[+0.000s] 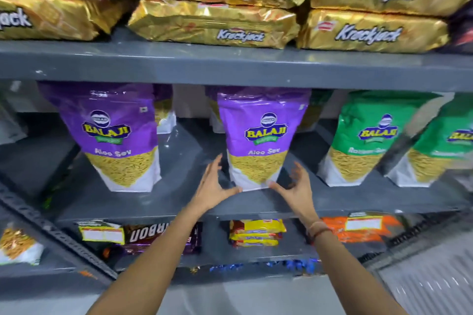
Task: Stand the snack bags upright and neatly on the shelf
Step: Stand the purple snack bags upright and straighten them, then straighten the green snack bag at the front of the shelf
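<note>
Two purple Aloo Sev bags stand at the front of the middle shelf, one on the left (112, 135) and one in the centre (258, 138), with parts of two more purple bags (163, 107) showing behind them. Two green bags (368, 135) stand at the right. Above lie six gold Krackjack packs (212, 23), and two hands, left (212, 184) and right (297, 186), are in view.

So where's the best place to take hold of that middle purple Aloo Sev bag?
By its lower side edges, one hand from each side. The middle purple bag stands upright on a narrow base, and the left hand and right hand already flank its bottom corners, open.
</note>
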`<state>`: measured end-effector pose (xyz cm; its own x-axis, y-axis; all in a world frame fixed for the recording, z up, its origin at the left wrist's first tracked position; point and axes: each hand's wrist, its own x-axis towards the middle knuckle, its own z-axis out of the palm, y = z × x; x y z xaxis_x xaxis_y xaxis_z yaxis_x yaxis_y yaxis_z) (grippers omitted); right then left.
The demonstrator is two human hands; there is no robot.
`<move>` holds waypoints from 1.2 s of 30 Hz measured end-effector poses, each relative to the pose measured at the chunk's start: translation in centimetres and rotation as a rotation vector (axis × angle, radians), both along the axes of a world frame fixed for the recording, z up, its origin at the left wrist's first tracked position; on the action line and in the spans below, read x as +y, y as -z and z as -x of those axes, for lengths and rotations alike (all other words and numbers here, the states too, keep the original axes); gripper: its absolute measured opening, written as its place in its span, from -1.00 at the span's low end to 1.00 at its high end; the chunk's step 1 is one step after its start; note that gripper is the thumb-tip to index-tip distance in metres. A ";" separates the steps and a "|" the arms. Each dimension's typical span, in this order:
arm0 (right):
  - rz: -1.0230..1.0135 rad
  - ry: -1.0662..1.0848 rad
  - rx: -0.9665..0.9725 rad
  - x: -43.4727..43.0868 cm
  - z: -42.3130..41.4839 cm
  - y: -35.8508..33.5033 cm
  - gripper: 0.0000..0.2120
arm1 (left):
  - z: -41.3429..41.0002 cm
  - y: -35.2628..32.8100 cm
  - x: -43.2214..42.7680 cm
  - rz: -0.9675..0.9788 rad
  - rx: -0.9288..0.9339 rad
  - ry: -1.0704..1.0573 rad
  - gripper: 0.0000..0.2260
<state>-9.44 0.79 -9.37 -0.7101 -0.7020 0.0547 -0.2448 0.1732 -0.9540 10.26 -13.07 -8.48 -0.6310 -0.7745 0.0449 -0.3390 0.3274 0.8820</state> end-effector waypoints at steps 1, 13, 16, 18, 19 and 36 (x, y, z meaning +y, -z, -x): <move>-0.044 -0.058 -0.054 -0.7 0.7 -0.2 -0.08 | 0.8 -0.1 -0.4 -0.042 0.001 0.039 -0.06; -0.076 -0.309 -0.091 -2.7 -1.1 -0.4 -0.48 | 0.9 -0.2 0.3 -0.167 0.015 -0.106 -0.44; -0.083 -0.326 -0.069 -3.6 -2.2 -0.6 -0.44 | -0.3 -0.5 0.1 -0.179 0.020 -0.133 -0.45; -0.094 -0.343 -0.064 -4.0 -2.8 -0.6 -0.42 | -1.0 -0.7 -0.1 -0.153 -0.001 -0.143 -0.46; -0.094 -0.348 -0.061 -4.2 -3.0 -0.6 -0.42 | -1.2 -0.7 -0.2 -0.139 -0.016 -0.144 -0.46; 0.216 0.208 0.071 7.5 6.4 -0.4 -0.71 | 5.8 1.6 10.1 0.116 0.103 -0.227 -0.86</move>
<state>-15.86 8.28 -9.01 -0.8264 -0.5088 0.2411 -0.2924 0.0218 -0.9560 4.44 -2.95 -10.09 -0.4289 -0.8817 0.1967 -0.3255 0.3539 0.8768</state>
